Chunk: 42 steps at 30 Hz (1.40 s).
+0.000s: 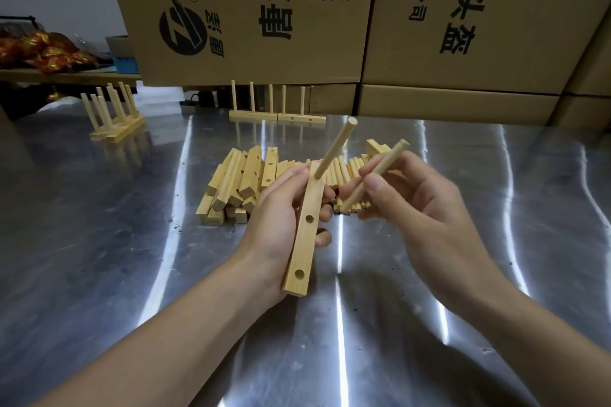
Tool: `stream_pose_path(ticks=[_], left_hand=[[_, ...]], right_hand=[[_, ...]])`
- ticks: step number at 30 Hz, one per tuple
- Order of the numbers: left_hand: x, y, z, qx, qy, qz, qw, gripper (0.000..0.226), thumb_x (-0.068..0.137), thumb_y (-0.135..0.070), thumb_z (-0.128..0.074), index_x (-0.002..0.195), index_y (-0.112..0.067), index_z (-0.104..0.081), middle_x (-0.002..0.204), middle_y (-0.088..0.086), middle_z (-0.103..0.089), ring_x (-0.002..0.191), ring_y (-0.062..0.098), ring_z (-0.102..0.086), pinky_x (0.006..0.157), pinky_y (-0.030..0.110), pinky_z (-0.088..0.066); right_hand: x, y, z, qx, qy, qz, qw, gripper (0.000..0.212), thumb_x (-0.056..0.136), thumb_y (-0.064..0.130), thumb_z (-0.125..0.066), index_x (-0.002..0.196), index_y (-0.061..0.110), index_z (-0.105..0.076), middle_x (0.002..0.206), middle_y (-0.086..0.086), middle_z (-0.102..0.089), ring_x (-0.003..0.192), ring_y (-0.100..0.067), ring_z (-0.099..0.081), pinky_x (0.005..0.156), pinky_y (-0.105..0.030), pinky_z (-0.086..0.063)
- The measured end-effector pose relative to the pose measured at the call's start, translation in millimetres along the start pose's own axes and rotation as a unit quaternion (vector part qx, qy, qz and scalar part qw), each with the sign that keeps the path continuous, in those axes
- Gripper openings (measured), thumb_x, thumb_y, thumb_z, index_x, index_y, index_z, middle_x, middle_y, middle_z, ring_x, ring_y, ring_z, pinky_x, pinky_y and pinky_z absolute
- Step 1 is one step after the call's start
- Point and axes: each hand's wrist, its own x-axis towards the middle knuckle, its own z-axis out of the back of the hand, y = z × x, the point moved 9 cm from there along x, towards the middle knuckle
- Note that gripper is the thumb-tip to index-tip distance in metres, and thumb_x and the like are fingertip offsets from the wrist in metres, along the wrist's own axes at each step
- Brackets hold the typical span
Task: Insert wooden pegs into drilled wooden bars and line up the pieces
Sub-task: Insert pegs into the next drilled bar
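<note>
My left hand (274, 225) grips a drilled wooden bar (302, 241) held lengthwise above the table. One peg (335, 149) stands in the bar's far hole; two nearer holes are open. My right hand (416, 205) pinches a second loose peg (373, 175) just right of the bar, tilted, its lower end near the bar. Behind my hands lies a pile of drilled bars (238, 185) and a heap of loose pegs (347, 172).
Two pegged bars (277, 116) stand end to end at the table's far edge, and more pegged bars (114, 119) stand at the far left. Large cardboard boxes (330, 16) wall the back. The shiny metal table (132, 258) spreads around my arms.
</note>
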Motion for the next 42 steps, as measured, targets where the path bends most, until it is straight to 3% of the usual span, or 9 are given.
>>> stream_pose_path(ticks=[3, 6, 10, 14, 28, 34, 37, 39, 42], left_hand=[[0.5, -5.3, 2.3, -0.008, 0.0, -0.008, 1.0, 0.032, 0.112, -0.03, -0.047, 0.127, -0.016, -0.071, 0.08, 0.002, -0.065, 0.06, 0.009, -0.057, 0.043, 0.022, -0.041], [0.6, -11.3, 4.0, 0.038, -0.006, -0.036, 0.999, 0.029, 0.111, -0.032, -0.049, 0.118, -0.025, -0.076, 0.084, 0.002, -0.065, 0.065, 0.013, -0.058, 0.047, 0.025, -0.044], [-2.3, -14.8, 1.9, 0.071, -0.001, -0.057, 0.996, 0.027, 0.111, -0.031, -0.05, 0.123, -0.027, -0.074, 0.089, 0.005, -0.062, 0.068, 0.014, -0.057, 0.049, 0.027, -0.044], [-5.8, -19.8, -0.7, 0.091, 0.005, -0.073, 0.993, 0.026, 0.11, -0.031, -0.053, 0.126, -0.03, -0.073, 0.089, 0.004, -0.061, 0.066, 0.012, -0.057, 0.052, 0.027, -0.044], [-9.8, -21.9, -11.2, 0.104, 0.037, -0.083, 0.99, 0.029, 0.112, -0.03, -0.046, 0.122, -0.029, -0.074, 0.091, 0.008, -0.058, 0.077, 0.016, -0.055, 0.069, 0.03, -0.049], [-14.7, -31.0, -11.8, 0.154, 0.02, -0.13, 0.979, 0.03, 0.114, -0.03, -0.044, 0.12, -0.026, -0.073, 0.09, 0.007, -0.057, 0.08, 0.017, -0.055, 0.069, 0.027, -0.052], [-20.2, -37.0, -14.8, 0.207, 0.017, -0.172, 0.963, 0.029, 0.114, -0.028, -0.045, 0.117, -0.024, -0.073, 0.09, 0.004, -0.055, 0.082, 0.015, -0.055, 0.069, 0.023, -0.052], [-23.3, -39.5, -18.6, 0.232, 0.022, -0.191, 0.953, 0.028, 0.113, -0.026, -0.045, 0.115, -0.022, -0.073, 0.085, 0.003, -0.054, 0.079, 0.014, -0.055, 0.068, 0.023, -0.052], [-23.0, -40.9, -22.3, 0.245, 0.03, -0.197, 0.949, 0.028, 0.114, -0.026, -0.044, 0.115, -0.023, -0.072, 0.085, 0.004, -0.053, 0.078, 0.014, -0.054, 0.069, 0.024, -0.051]], right_hand=[[-6.2, -2.2, -7.7, -0.216, 0.088, 0.008, 0.972, 0.017, 0.107, 0.03, -0.05, 0.107, 0.034, -0.066, 0.073, 0.013, -0.061, 0.064, -0.006, -0.055, 0.06, -0.02, -0.042], [-14.8, -5.5, -22.4, -0.395, 0.161, 0.035, 0.904, 0.017, 0.11, 0.04, -0.043, 0.11, 0.042, -0.059, 0.075, 0.018, -0.059, 0.066, -0.015, -0.056, 0.056, -0.026, -0.039], [-15.5, -0.2, -28.5, -0.405, 0.162, 0.055, 0.898, 0.017, 0.111, 0.044, -0.043, 0.104, 0.036, -0.056, 0.07, 0.037, -0.055, 0.058, -0.009, -0.052, 0.053, -0.023, -0.037], [-13.3, 3.7, -23.4, -0.427, 0.134, 0.08, 0.891, 0.015, 0.105, 0.047, -0.055, 0.101, 0.037, -0.067, 0.062, 0.018, -0.054, 0.058, -0.013, -0.055, 0.051, -0.023, -0.033], [-11.4, 7.4, -22.7, -0.454, 0.09, 0.097, 0.881, 0.045, 0.104, 0.062, -0.045, 0.083, 0.029, -0.067, 0.06, 0.013, -0.057, 0.055, -0.011, -0.056, 0.051, -0.033, -0.044], [-13.8, 0.1, -26.2, -0.395, 0.099, 0.059, 0.912, 0.045, 0.105, 0.057, -0.049, 0.077, 0.028, -0.068, 0.053, 0.012, -0.05, 0.049, -0.012, -0.05, 0.049, -0.017, -0.032], [-18.5, -31.6, -21.9, -0.188, 0.111, -0.145, 0.965, 0.047, 0.1, 0.055, -0.059, 0.072, 0.02, -0.07, 0.048, 0.009, -0.031, 0.042, -0.009, -0.027, 0.044, -0.019, -0.023], [-31.9, -51.0, -28.8, 0.004, 0.132, -0.32, 0.938, 0.043, 0.097, 0.052, -0.064, 0.073, 0.017, -0.071, 0.053, 0.006, -0.026, 0.046, -0.01, -0.02, 0.041, -0.021, -0.02], [-32.4, -52.3, -29.6, 0.008, 0.153, -0.323, 0.934, 0.044, 0.098, 0.053, -0.062, 0.079, 0.016, -0.074, 0.054, 0.007, -0.027, 0.047, -0.011, -0.021, 0.042, -0.02, -0.021]])
